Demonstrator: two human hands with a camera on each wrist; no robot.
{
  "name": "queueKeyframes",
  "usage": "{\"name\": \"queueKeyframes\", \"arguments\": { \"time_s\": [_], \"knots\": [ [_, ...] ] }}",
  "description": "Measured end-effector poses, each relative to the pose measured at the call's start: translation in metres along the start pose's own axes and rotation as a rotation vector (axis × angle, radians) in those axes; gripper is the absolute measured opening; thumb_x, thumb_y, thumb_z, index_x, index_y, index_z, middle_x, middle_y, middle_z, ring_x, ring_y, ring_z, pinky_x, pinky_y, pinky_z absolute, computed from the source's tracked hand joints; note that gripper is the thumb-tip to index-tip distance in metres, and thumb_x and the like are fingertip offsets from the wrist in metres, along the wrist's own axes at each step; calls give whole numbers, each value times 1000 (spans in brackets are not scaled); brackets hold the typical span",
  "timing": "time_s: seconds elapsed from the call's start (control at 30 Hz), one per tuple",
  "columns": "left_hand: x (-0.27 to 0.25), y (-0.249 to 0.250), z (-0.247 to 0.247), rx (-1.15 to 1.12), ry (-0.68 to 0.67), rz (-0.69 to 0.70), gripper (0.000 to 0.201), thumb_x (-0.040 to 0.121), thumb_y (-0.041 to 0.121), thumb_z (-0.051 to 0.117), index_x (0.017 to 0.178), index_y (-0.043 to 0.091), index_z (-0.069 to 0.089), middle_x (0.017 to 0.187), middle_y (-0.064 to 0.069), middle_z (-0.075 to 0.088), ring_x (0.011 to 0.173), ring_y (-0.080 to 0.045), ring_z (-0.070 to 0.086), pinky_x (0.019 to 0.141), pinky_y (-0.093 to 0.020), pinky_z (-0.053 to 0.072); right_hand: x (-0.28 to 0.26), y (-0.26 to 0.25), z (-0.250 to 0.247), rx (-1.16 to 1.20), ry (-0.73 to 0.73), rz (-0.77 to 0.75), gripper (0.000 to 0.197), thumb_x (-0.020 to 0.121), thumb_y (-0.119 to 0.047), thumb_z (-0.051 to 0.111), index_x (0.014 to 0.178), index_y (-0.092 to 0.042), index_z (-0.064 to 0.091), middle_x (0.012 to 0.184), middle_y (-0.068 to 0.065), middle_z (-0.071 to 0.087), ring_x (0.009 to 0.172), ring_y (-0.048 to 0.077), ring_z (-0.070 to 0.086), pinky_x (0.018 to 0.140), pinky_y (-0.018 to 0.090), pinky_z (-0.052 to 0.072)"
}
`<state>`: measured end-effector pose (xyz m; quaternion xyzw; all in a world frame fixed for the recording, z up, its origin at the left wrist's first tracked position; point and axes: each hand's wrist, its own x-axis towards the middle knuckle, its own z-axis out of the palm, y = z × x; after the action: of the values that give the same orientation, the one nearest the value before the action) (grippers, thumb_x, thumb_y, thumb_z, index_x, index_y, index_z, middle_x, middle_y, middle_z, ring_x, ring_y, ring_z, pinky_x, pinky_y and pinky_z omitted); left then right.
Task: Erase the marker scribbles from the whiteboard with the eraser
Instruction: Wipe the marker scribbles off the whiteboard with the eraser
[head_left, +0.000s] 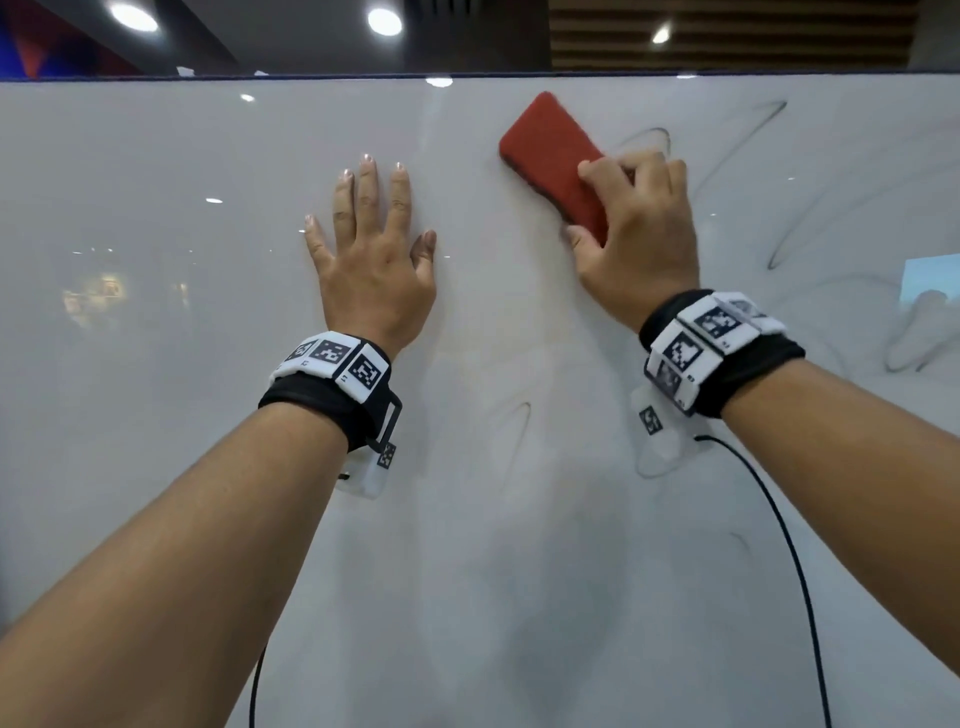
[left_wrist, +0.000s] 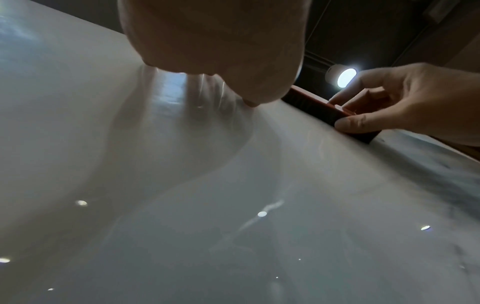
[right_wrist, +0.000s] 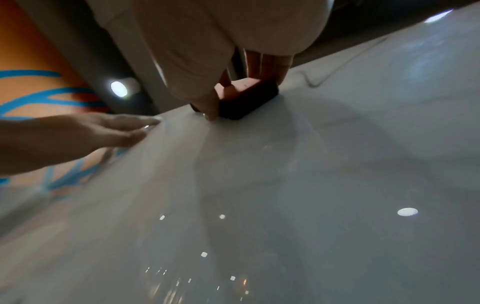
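Observation:
A glossy whiteboard (head_left: 182, 493) fills the head view. My right hand (head_left: 631, 228) grips the lower end of a red eraser (head_left: 545, 150), which lies flat against the board near its top edge. Black marker scribbles (head_left: 737, 150) loop to the right of the eraser, and fainter ones (head_left: 519, 436) sit below, between my wrists. My left hand (head_left: 371, 249) presses flat on the board with fingers spread, left of the eraser. In the right wrist view the thumb and fingers pinch the eraser (right_wrist: 246, 96); in the left wrist view the eraser (left_wrist: 319, 107) shows beyond my palm.
The board's dark top edge (head_left: 467, 75) runs just above the eraser. More smeared grey marks (head_left: 914, 332) spread at the far right. Thin black cables (head_left: 779, 545) hang from both wristbands in front of the board. Ceiling lamps reflect on the surface.

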<state>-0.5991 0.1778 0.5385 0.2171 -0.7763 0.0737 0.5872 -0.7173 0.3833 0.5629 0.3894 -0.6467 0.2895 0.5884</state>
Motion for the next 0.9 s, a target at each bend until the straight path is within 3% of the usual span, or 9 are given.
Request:
{"name": "queueKeyframes", "arguments": {
  "time_s": [0.17, 0.33, 0.4, 0.47, 0.57, 0.67, 0.73, 0.9],
  "knots": [
    [-20, -9, 8, -5, 32, 15, 57, 103, 34, 31, 157, 28, 15, 165, 0, 8, 151, -20, 7, 119, -58, 8, -31, 2, 8, 14, -109, -256, 45, 79, -25, 71, 121, -10, 62, 113, 20, 57, 101, 39, 52, 86, 46, 49],
    [-39, -16, 15, 13, 37, -10, 56, 103, 32, 31, 157, 30, 17, 165, 1, 11, 151, -19, 9, 118, -57, 10, -23, -3, 10, 83, 17, -26, 44, 77, -27, 70, 118, -13, 62, 112, 18, 56, 102, 38, 52, 90, 42, 47],
    [-44, -18, 16, 15, 32, -13, 56, 102, 31, 31, 157, 30, 17, 165, 1, 11, 151, -19, 10, 118, -57, 10, -51, -20, 20, 75, -25, -89, 44, 76, -25, 73, 117, -11, 63, 109, 20, 56, 97, 39, 52, 85, 44, 49],
    [-47, -20, 15, 15, 25, -5, 56, 102, 31, 31, 157, 29, 18, 165, 0, 12, 151, -19, 10, 118, -57, 11, -75, -23, 25, 62, -129, -246, 46, 75, -23, 75, 117, -9, 63, 107, 22, 57, 94, 41, 53, 78, 47, 50],
    [-48, -25, 12, 35, 19, 31, 56, 102, 32, 32, 156, 29, 19, 164, 0, 14, 150, -20, 13, 117, -56, 13, -59, -8, 18, 38, -152, -319, 47, 76, -26, 75, 118, -10, 62, 109, 22, 58, 95, 41, 53, 78, 47, 50],
    [-47, -32, 10, 60, 6, 55, 55, 102, 33, 32, 156, 28, 21, 164, -1, 16, 150, -21, 15, 116, -56, 16, -44, -11, 17, 52, -10, -91, 44, 78, -28, 72, 118, -12, 62, 110, 20, 57, 98, 39, 53, 85, 44, 49],
    [-49, -33, 8, 62, -17, 52, 56, 101, 33, 32, 156, 29, 20, 164, 0, 15, 150, -21, 14, 117, -56, 15, -61, -26, 23, 53, 14, -10, 45, 78, -28, 71, 118, -12, 61, 109, 19, 56, 97, 39, 52, 84, 42, 48],
    [-55, -38, 4, 25, -65, 64, 57, 101, 31, 33, 156, 30, 17, 165, 0, 12, 150, -21, 11, 118, -56, 11, -120, -41, 29, 23, -185, -252, 47, 75, -25, 75, 118, -11, 61, 107, 21, 58, 90, 38, 53, 73, 43, 49]
  ]
}}
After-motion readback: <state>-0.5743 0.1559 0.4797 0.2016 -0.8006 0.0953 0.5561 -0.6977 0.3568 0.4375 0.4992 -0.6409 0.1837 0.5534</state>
